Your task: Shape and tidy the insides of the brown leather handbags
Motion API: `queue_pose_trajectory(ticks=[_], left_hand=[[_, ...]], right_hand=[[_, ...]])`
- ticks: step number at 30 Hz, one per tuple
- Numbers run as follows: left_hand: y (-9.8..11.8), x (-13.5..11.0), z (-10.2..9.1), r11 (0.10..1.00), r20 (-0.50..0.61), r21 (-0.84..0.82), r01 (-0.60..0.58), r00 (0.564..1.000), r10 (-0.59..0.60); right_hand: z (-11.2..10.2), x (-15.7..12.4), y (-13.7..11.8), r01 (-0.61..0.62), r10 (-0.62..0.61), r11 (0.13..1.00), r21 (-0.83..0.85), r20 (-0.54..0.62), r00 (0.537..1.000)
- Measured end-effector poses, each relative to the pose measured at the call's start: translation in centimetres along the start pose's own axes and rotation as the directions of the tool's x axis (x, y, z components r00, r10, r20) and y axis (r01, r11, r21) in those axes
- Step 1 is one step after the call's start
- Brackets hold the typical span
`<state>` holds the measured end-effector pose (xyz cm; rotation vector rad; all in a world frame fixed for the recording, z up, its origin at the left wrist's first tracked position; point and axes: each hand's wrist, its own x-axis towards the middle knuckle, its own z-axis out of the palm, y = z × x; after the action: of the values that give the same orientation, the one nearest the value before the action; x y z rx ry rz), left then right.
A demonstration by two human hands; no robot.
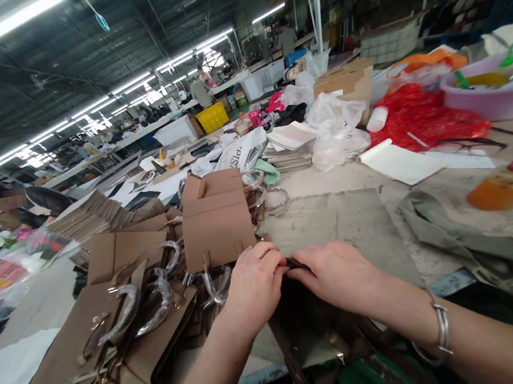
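Dark bag (308,333) at the tabletop (339,224) near edge | dark strip (296,265) on top runs left-right | left hand (254,283) grip pinches its left end | right hand (335,273) grip pinches its right end, equally near | brown bags (128,303) piled toward the left edge

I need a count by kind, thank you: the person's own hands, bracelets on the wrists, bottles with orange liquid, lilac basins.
Hands: 2, the left hand and the right hand, both pinching a dark strap
Bracelet: 1
Bottle with orange liquid: 1
Lilac basin: 1
Total: 5
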<state>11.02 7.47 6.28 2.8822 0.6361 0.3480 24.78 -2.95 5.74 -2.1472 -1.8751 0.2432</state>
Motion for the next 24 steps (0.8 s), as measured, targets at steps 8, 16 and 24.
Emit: queue_pose_trajectory(ticks=[8, 16, 24], left_hand=[[-0.3, -1.4, -0.6, 0.993, -0.004, -0.06, 0.102, 0.995, -0.102], [-0.9, -2.4, -1.0, 0.998, -0.075, 0.065, 0.017, 0.997, -0.012], [-0.4, -2.6, -1.0, 0.986, -0.107, 0.159, 0.047, 0.994, -0.03]], right_hand=[[0.2, 0.9, -0.1, 0.027, -0.032, 0.995, -0.098, -0.052, 0.998], [0.3, 0.7, -0.1, 0.034, -0.041, 0.994, -0.101, -0.067, 0.997], [0.1, 0.6, -0.1, 0.022, -0.027, 0.995, -0.101, -0.053, 0.998]])
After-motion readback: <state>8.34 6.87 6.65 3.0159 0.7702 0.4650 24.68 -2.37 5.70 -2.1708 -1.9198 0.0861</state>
